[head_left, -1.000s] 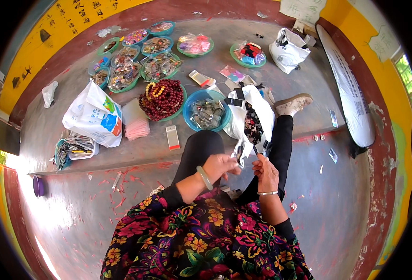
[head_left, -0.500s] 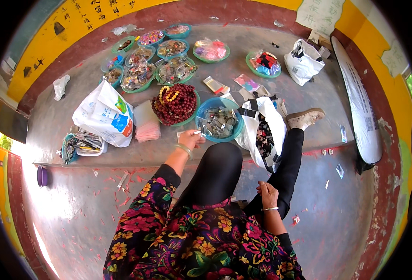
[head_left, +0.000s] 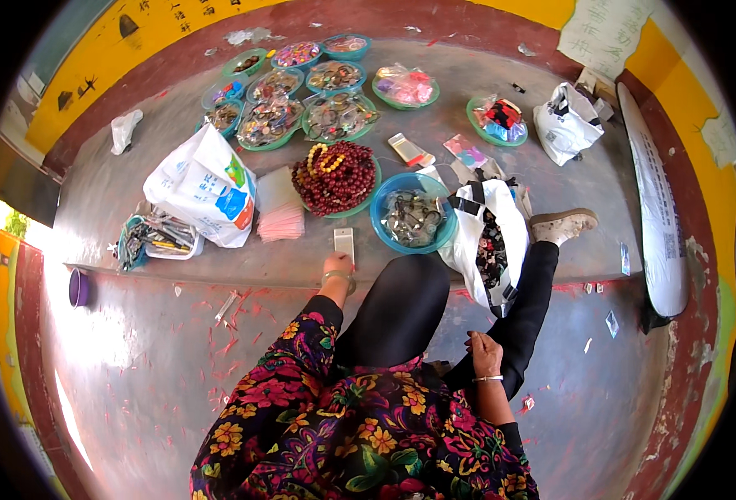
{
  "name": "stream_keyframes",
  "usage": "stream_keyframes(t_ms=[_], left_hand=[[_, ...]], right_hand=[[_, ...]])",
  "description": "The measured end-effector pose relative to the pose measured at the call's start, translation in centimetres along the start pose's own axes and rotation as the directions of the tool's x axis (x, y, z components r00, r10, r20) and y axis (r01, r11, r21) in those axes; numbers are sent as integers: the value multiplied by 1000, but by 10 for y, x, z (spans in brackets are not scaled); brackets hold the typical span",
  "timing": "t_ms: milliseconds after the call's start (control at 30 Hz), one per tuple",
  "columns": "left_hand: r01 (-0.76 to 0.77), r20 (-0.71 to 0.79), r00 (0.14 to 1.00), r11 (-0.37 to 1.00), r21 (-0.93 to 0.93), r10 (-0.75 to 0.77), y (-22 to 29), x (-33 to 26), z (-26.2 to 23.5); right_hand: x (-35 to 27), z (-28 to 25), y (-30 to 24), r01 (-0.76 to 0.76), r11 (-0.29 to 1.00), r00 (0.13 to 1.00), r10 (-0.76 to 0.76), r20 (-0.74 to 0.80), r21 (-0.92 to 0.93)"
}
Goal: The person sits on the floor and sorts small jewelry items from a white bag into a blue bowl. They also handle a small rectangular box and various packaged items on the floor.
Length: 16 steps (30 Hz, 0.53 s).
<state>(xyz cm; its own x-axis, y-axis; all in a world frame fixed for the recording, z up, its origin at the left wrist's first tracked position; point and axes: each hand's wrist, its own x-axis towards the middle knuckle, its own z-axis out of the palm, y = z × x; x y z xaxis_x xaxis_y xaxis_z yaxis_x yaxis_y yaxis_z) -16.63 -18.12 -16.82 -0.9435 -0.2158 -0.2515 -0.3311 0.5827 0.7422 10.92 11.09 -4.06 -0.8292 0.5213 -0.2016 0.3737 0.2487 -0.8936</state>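
Observation:
My left hand is at the front edge of the raised floor, just below a small pale rectangular pack. Its fingers look curled in, and what they hold, if anything, is hidden. Beyond it, a blue basin holds small bagged items, and dark red bead strings with a yellow strand are heaped in a green basin. Over my right leg, my right hand is closed with fingertips pressed together. Whatever is in them is too small to make out.
A white bag of dark patterned items lies open beside my right foot. Pink sheets, a white carrier bag and a tray of tools are on the left. Several basins of bagged goods stand farther back.
My left hand has drawn back from beside the blue basin, uncovering the pale pack. The small white piece at its fingers no longer shows. My right hand stays closed; the view has shifted slightly.

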Motion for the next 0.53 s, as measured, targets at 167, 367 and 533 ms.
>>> stream_keyframes(t_ms=[167,367,533], left_hand=[[127,-39,992,985,118,-123,7,-12,-30],[202,20,972,885,420,-232,36,-8,-35],[308,9,932,807,504,-362,56,-8,-29]], right_hand=[[2,4,2,29,999,1000,-28,10,-26],[4,4,4,-6,999,999,7,38,-36],[5,4,7,24,990,998,-17,54,-140]])
